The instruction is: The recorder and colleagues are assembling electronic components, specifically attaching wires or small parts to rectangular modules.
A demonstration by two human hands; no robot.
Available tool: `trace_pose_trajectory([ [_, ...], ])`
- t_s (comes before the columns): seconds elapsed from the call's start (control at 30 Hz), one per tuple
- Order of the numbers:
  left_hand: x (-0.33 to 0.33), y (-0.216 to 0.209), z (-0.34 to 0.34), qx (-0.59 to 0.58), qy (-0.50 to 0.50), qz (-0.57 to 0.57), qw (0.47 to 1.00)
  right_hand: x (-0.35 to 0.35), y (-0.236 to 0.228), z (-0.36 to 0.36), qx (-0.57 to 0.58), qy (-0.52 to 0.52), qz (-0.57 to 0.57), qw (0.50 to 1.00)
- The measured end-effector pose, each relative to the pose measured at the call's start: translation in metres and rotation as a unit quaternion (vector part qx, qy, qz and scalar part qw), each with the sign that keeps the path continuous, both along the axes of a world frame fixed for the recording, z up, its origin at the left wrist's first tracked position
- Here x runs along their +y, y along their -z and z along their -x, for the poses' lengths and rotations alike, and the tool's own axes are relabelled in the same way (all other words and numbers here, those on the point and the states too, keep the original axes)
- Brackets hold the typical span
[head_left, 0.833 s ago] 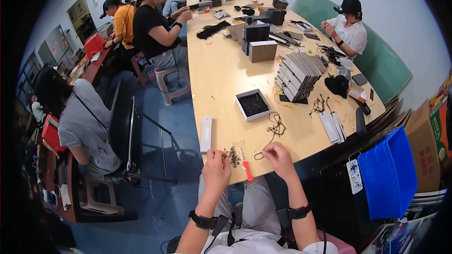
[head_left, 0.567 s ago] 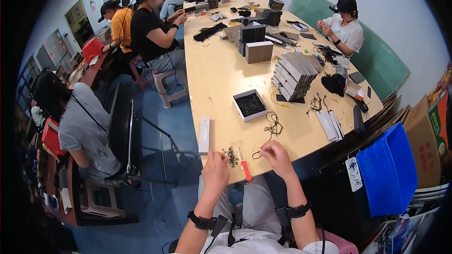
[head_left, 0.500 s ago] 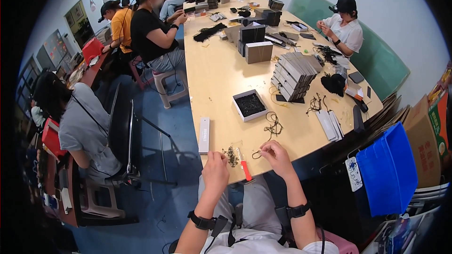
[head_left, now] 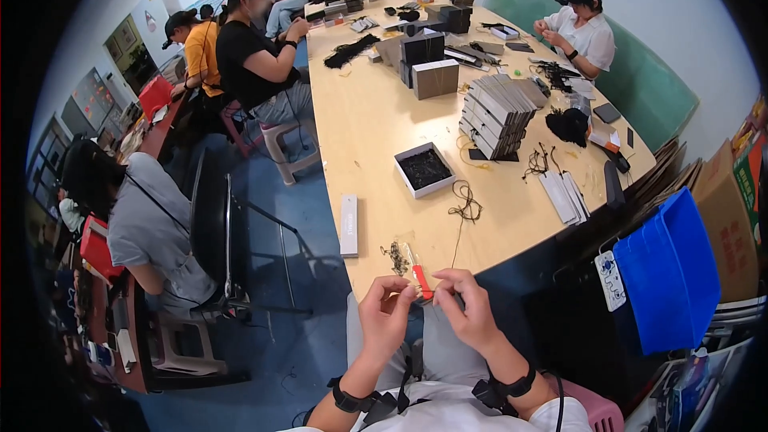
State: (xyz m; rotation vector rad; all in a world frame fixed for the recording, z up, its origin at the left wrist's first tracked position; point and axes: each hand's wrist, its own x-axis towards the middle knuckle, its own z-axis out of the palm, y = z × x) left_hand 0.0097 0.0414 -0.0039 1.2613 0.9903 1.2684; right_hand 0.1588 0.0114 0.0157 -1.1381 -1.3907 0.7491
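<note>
Both hands are close together just off the table's near edge, fingertips pinched. My right hand (head_left: 468, 308) grips a thin dark cord (head_left: 458, 240), which runs taut up the table to a loose tangle of the same cord (head_left: 466, 206). My left hand (head_left: 384, 312) pinches something small and pale by its fingertips, too small to make out. Just beyond the fingers lies a red-handled tool (head_left: 420, 276) with a thin tip, partly behind my hands. Beside it sits a small heap of dark knotted cords (head_left: 395, 257) and a clear plastic bag (head_left: 407, 242).
A white open box (head_left: 426, 184) of black bits and a narrow pale box (head_left: 349, 226) stand nearby. Farther off is a stack of flat grey boxes (head_left: 498, 116). A blue bin (head_left: 668, 272) stands at the right. Several people sit around the room.
My hands have come together and closer to me at the table edge. The cord now stretches from the tangle to my right hand, which held a small loop before.
</note>
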Motion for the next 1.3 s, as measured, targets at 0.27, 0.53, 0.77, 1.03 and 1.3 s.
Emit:
trace_pose_trajectory([
  [0.27,-0.018,-0.001,-0.003,0.040,-0.034,-0.052,0.997,-0.015,0.011,0.011,0.030,0.074,-0.022,0.997],
  [0.53,-0.020,0.004,-0.007,0.108,-0.040,-0.125,0.985,-0.015,0.017,0.011,0.043,0.059,0.002,0.997],
  [0.77,-0.022,0.012,-0.007,0.114,-0.045,-0.118,0.985,-0.014,0.010,0.005,0.117,-0.025,0.113,0.986],
  [1.03,-0.017,0.006,-0.008,0.081,0.002,-0.095,0.992,-0.012,0.022,0.000,0.194,-0.065,0.162,0.965],
  [1.3,0.000,0.017,0.002,0.080,-0.096,-0.094,0.988,0.009,0.024,-0.030,0.238,-0.102,0.168,0.951],
])
